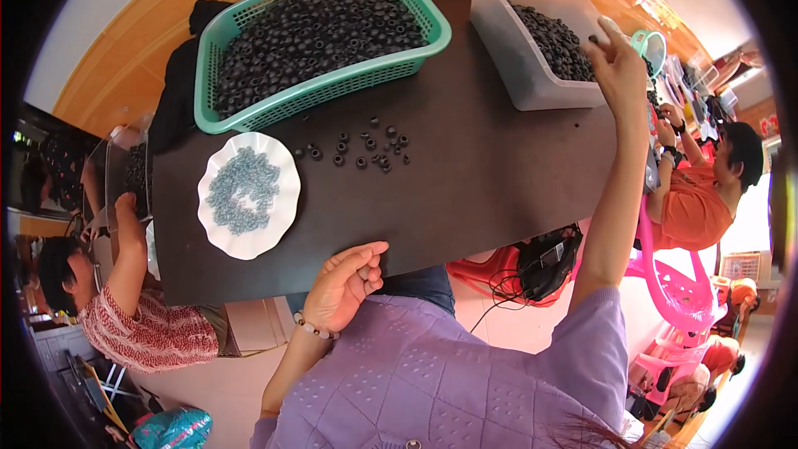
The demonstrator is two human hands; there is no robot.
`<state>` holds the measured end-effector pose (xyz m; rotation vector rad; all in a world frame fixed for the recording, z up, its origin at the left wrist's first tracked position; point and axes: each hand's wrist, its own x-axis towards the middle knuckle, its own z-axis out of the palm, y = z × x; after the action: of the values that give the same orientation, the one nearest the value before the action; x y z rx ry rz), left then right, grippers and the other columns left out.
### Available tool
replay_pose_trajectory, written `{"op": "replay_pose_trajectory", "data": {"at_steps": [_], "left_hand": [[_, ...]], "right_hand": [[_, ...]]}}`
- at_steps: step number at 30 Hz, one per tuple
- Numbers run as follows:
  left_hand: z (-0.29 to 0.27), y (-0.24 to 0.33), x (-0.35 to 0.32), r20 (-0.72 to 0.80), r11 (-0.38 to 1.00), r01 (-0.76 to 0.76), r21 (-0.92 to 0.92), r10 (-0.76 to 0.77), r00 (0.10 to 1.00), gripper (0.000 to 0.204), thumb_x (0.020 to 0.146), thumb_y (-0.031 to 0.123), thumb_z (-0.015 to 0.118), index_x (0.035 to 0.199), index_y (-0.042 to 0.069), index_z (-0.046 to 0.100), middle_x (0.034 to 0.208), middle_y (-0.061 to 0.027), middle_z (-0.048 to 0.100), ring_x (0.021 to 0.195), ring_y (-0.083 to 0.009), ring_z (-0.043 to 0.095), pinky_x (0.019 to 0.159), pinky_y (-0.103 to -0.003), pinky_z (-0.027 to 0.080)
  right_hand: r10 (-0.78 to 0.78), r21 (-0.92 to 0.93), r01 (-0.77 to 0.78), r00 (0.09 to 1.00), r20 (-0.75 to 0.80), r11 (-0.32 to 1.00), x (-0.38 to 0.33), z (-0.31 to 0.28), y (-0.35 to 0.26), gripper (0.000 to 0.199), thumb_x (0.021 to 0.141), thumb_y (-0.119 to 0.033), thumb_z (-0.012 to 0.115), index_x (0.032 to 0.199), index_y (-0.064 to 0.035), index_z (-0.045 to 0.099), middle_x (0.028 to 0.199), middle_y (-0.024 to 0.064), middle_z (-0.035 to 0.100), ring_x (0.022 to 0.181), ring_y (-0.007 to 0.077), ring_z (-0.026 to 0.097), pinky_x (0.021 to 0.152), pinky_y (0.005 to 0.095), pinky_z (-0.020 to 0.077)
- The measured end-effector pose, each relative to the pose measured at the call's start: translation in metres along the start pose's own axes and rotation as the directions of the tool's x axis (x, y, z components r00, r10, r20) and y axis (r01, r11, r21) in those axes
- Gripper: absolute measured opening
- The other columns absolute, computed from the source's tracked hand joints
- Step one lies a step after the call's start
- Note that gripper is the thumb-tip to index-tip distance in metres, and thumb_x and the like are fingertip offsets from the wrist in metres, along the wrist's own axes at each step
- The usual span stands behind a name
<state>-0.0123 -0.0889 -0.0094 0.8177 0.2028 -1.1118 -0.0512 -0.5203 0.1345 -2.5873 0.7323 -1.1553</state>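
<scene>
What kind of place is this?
Probably a small shared workshop for hand assembly or sorting: a green basket and a clear tub full of small black rings, a white plate of grey bits, and other people working alongside.

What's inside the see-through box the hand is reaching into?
The clear plastic box holds a pile of small black rings. The right hand covers its far corner, hiding whatever lies there.
</scene>
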Motion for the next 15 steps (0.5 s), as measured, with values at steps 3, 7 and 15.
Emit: {"op": "replay_pose_trajectory", "data": {"at_steps": [3, 7, 15], "left_hand": [[0.000, 0.001, 0.001, 0.013, 0.999, 0.011, -0.031, -0.011, 1.000, 0.027, 0.093, 0.014, 0.057, 0.114, -0.003, 0.062, 0.084, 0.0000, 0.060, 0.072, -0.0109, 0.054, 0.071, -0.031, 0.050], [-0.002, 0.003, -0.001, 0.034, 0.999, 0.022, -0.038, -0.021, 0.999, 0.028, 0.095, 0.014, 0.055, 0.116, -0.002, 0.062, 0.086, 0.0007, 0.061, 0.074, -0.0085, 0.057, 0.070, -0.025, 0.048], [-0.002, 0.003, 0.000, 0.052, 0.999, 0.036, -0.033, -0.035, 0.998, 0.028, 0.095, 0.014, 0.055, 0.117, -0.002, 0.061, 0.088, 0.0001, 0.061, 0.075, -0.0088, 0.057, 0.070, -0.025, 0.049]], "right_hand": [[-0.010, -0.239, 0.048, 0.988, 0.157, 0.970, -0.001, 0.014, 0.003, 0.031, 0.088, -0.023, 0.064, 0.112, -0.0030, 0.067, 0.089, 0.0146, 0.071, 0.078, 0.0155, 0.066, 0.073, 0.0284, 0.0507], [-0.075, 0.332, 0.007, 0.979, 0.191, 0.943, -0.057, 0.038, -0.056, 0.017, 0.090, -0.011, 0.062, 0.101, 0.0001, 0.069, 0.084, 0.0028, 0.068, 0.076, 0.0079, 0.060, 0.067, 0.0235, 0.0474], [-0.429, 0.482, 0.174, 0.758, 0.490, 0.859, -0.130, 0.106, -0.096, 0.019, 0.080, -0.004, 0.065, 0.099, -0.0026, 0.065, 0.088, 0.0139, 0.065, 0.085, 0.0304, 0.062, 0.073, 0.0364, 0.0504]]}}
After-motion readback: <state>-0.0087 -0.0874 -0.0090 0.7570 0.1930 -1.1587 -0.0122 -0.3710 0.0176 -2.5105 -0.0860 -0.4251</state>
